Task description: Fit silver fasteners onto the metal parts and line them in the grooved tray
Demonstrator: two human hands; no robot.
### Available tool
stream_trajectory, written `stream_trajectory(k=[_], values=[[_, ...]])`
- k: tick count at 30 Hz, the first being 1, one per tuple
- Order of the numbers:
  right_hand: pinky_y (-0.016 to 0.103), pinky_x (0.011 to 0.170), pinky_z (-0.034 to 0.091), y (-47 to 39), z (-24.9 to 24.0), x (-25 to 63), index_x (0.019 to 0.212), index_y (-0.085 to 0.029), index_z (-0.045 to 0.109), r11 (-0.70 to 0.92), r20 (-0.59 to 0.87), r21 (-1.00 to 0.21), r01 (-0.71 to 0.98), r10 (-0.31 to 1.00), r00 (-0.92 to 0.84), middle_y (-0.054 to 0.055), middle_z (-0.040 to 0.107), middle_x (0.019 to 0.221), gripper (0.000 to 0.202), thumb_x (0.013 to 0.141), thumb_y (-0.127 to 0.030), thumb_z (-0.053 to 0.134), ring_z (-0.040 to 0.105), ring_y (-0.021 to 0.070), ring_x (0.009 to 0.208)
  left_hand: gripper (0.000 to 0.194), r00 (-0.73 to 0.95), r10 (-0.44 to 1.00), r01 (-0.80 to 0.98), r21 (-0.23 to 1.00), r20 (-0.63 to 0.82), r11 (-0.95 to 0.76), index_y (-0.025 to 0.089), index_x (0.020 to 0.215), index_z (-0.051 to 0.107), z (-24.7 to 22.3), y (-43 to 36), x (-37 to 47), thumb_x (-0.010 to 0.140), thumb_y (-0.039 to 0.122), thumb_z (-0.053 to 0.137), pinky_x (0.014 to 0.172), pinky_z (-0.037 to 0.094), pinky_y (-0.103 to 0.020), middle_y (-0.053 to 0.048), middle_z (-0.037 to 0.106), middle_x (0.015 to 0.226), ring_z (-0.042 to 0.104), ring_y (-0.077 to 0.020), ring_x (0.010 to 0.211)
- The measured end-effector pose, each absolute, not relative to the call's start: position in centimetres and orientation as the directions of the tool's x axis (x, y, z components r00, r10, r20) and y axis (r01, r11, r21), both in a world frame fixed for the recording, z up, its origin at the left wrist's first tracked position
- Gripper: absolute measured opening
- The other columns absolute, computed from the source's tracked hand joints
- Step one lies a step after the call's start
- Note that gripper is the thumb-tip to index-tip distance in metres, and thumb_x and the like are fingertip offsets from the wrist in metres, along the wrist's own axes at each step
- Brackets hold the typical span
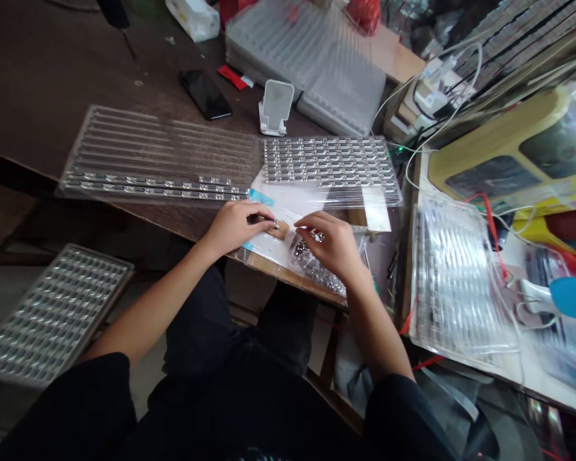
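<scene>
My left hand [236, 225] pinches a small shiny metal part [276, 224] between thumb and forefinger, over a brown wood-coloured block [282, 232] at the table's front edge. To its right, my right hand [330, 242] has thumb and fingertips drawn together; whatever they grip is too small to make out. Beneath the right hand lies a clear plastic bag [322, 274] of loose shiny metal pieces. Behind my left hand stretches a ridged clear tray [163, 144], its front rows partly filled with small metal parts. Another clear tray [336, 192], behind my right hand, holds many rows of them.
A black phone [205, 95] and a white phone stand [276, 107] sit farther back. Stacked clear trays [273, 45] rise behind them. A filled tray [52, 314] is low at left. Cables and a yellow machine [499, 160] crowd the right, beside more plastic trays [461, 275].
</scene>
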State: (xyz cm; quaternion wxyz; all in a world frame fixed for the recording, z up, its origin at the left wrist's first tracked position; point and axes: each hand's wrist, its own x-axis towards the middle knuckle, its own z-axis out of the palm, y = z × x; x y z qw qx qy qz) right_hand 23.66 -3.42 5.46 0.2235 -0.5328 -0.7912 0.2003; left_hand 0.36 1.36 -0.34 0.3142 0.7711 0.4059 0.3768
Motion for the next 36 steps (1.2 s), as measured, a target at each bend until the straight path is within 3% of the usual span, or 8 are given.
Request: stream_trajectory(k=[3, 6, 10, 15, 20, 23, 27, 36], values=[[0.032, 0.075, 0.050, -4.0, 7.1, 25.7, 0.096, -0.022, 0.078, 0.268, 0.003, -0.488, 0.830, 0.952, -0.306, 0.005, 0.078, 0.096, 0.017, 0.093, -0.022, 0.061, 0.072, 0.0203, 0.085, 0.005, 0.417, 0.842, 0.430, 0.742, 0.343, -0.515, 0.026, 0.089, 0.079, -0.7, 1.5, 0.5, 0.086, 0.029, 0.078, 0.085, 0.054, -0.035, -0.001, 0.079, 0.094, 0.072, -0.0203, 0.089], [0.033, 0.072, 0.048, -4.5, 7.5, 26.6, 0.097, -0.023, 0.079, 0.188, -0.157, -0.332, 0.924, 0.955, -0.251, 0.005, 0.079, 0.098, 0.019, 0.093, -0.025, 0.060, 0.072, 0.0230, 0.086, 0.005, 0.439, 0.826, 0.464, 0.698, 0.354, -0.546, 0.026, 0.090, 0.079, -0.9, 1.5, 0.5, 0.086, 0.029, 0.078, 0.084, 0.053, -0.036, 0.000, 0.079, 0.093, 0.071, -0.0202, 0.089], [0.032, 0.064, 0.042, -4.8, 6.4, 26.4, 0.103, -0.026, 0.077, 0.161, -0.213, -0.211, 0.964, 0.955, -0.206, 0.005, 0.078, 0.101, 0.017, 0.089, -0.030, 0.069, 0.070, 0.0241, 0.085, 0.006, 0.469, 0.800, 0.465, 0.665, 0.374, -0.584, 0.026, 0.089, 0.079, -0.8, 1.5, 0.6, 0.088, 0.032, 0.076, 0.082, 0.053, -0.036, -0.001, 0.079, 0.090, 0.070, -0.0198, 0.086], [0.030, 0.064, 0.041, -4.8, 5.2, 26.3, 0.091, -0.022, 0.075, 0.186, -0.219, -0.316, 0.930, 0.940, -0.262, 0.004, 0.077, 0.089, 0.012, 0.085, -0.016, 0.067, 0.068, 0.0211, 0.079, 0.009, 0.483, 0.784, 0.458, 0.650, 0.391, -0.607, 0.026, 0.089, 0.078, -1.2, 1.3, 0.7, 0.089, 0.033, 0.073, 0.085, 0.053, -0.038, -0.001, 0.079, 0.091, 0.071, -0.0214, 0.087], [0.030, 0.067, 0.044, -5.0, 5.4, 26.8, 0.085, -0.020, 0.073, 0.157, -0.168, -0.404, 0.901, 0.956, -0.242, 0.005, 0.076, 0.083, 0.013, 0.085, -0.013, 0.063, 0.068, 0.0196, 0.074, 0.009, 0.513, 0.770, 0.464, 0.633, 0.378, -0.620, 0.026, 0.094, 0.076, -1.3, 0.9, 0.9, 0.093, 0.030, 0.068, 0.090, 0.053, -0.040, -0.002, 0.078, 0.096, 0.071, -0.0224, 0.094], [0.029, 0.067, 0.046, -5.0, 5.6, 26.3, 0.080, -0.019, 0.071, 0.139, -0.100, -0.466, 0.874, 0.973, -0.208, 0.003, 0.075, 0.076, 0.011, 0.080, -0.011, 0.064, 0.067, 0.0185, 0.070, 0.010, 0.412, 0.804, 0.445, 0.676, 0.428, -0.587, 0.024, 0.093, 0.076, -0.7, 0.9, 0.8, 0.094, 0.029, 0.068, 0.091, 0.053, -0.039, -0.003, 0.078, 0.096, 0.071, -0.0221, 0.094], [0.029, 0.074, 0.050, -4.0, 5.4, 24.2, 0.092, -0.018, 0.076, 0.192, -0.018, -0.604, 0.774, 0.967, -0.253, 0.004, 0.078, 0.085, 0.017, 0.086, -0.012, 0.061, 0.071, 0.0180, 0.076, 0.013, 0.191, 0.876, 0.442, 0.758, 0.443, -0.480, 0.020, 0.096, 0.076, 0.2, 1.0, 0.5, 0.093, 0.030, 0.068, 0.086, 0.055, -0.033, -0.005, 0.078, 0.097, 0.071, -0.0202, 0.090], [0.029, 0.085, 0.051, -1.9, 2.7, 20.5, 0.098, -0.021, 0.077, 0.304, 0.075, -0.614, 0.729, 0.941, -0.330, 0.006, 0.078, 0.098, 0.023, 0.095, -0.012, 0.056, 0.072, 0.0202, 0.091, 0.016, 0.219, 0.891, 0.405, 0.793, 0.399, -0.455, 0.021, 0.102, 0.073, -0.1, 0.8, 0.4, 0.095, 0.034, 0.066, 0.080, 0.056, -0.028, -0.004, 0.078, 0.095, 0.073, -0.0177, 0.086]])
